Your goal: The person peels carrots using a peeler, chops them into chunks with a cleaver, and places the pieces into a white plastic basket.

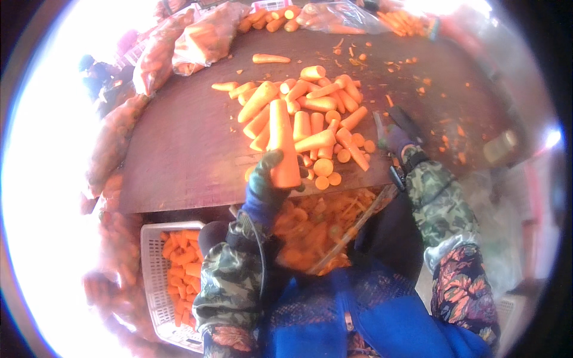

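My gloved left hand [268,181] is closed around the thick lower end of a large carrot [281,143], cut flat at both ends, held upright at the table's near edge. Beyond it lies a pile of carrots [318,104] with several round cut slices [323,167] at its near side. On the right, my gloved right hand [396,138] is at the table surface, gripping a tool with a thin pale blade [379,124]; its exact kind is blurred. A dark object [404,120] lies just beyond that hand. A single carrot [271,58] lies behind the pile.
A white plastic basket [152,268] of cut carrots stands at lower left. Peelings [313,223] fill a container below the table's near edge. Bagged carrots [203,40] line the table's far left. Scraps [461,131] and a blurred jar-like object [500,147] are on the right.
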### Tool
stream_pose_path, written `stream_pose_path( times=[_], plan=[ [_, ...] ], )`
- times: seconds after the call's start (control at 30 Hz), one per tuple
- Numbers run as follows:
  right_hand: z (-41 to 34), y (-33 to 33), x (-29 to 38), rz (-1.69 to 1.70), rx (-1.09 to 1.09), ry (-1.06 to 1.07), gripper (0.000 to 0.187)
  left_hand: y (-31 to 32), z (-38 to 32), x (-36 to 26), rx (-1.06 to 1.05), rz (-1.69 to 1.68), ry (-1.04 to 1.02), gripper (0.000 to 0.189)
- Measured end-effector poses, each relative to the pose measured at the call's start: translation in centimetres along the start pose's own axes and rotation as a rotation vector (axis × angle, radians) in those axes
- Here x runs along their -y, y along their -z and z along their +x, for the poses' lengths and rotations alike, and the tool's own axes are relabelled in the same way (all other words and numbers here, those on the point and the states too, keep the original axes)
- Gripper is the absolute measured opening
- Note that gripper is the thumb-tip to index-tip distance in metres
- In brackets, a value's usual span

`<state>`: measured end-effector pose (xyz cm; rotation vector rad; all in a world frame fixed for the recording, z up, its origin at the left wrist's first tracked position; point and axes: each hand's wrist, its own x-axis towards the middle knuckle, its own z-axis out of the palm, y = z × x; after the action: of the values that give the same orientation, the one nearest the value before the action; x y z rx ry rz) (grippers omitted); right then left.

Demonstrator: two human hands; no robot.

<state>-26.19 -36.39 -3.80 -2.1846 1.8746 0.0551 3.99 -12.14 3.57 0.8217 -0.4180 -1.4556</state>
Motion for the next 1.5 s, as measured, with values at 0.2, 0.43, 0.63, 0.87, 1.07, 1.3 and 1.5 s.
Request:
stream_pose_path(
  times=[0.2,0.43,0.63,0.87,1.07,1.3,1.5],
  plan=[
    [-2.3,2.6,2.4,-0.051,0.026,0.12,0.034,-0.4,4.1,1.5,0.126,-0.098,0.002,0.053],
    [-1.1,0.5,-0.3,0.057,-0.023,0.079,0.032,-1.5,5.5,3.2,0.084,-0.111,0.114,0.05],
    [-2.7,1.7,-0.5,0.312,-0.037,0.11,0.033,-1.2,6.1,4.0,0.091,-0.125,0.101,0.057],
    [-4.6,4.9,1.6,0.702,-0.076,0.381,0.022,-1.5,6.0,4.7,0.122,-0.149,0.128,0.066],
    [-10.6,7.0,8.5,1.503,0.264,0.493,0.022,-2.3,5.8,5.5,0.111,-0.254,0.163,0.066],
    [-11.5,6.6,12.3,1.334,0.067,0.472,0.024,-1.2,5.3,5.8,0.145,-0.339,0.383,0.058],
    [-4.1,7.3,8.1,1.541,-0.127,0.349,0.025,-0.6,3.3,5.1,0.127,-0.278,0.33,0.054]
  ],
)
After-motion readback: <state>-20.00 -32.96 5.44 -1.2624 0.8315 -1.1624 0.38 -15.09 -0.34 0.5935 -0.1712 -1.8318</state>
